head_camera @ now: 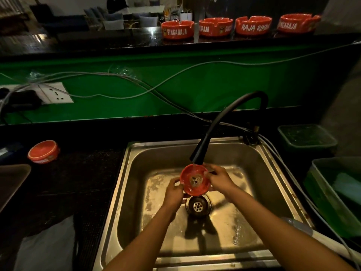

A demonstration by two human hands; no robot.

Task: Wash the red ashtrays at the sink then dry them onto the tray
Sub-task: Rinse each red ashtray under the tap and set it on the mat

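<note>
Both hands are clamped on one red ashtray, left hand and right hand gripping opposite rims, holding it tilted right under the black faucet so water hits the bowl and runs off toward the drain just below. Four more ashtrays wait on the ledge well behind the faucet.

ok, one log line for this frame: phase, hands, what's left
phase: rinsing | hands: left hand and right hand hold ashtray under running faucet | waiting: four ashtrays on ledge | counter: one upturned ashtray
</note>
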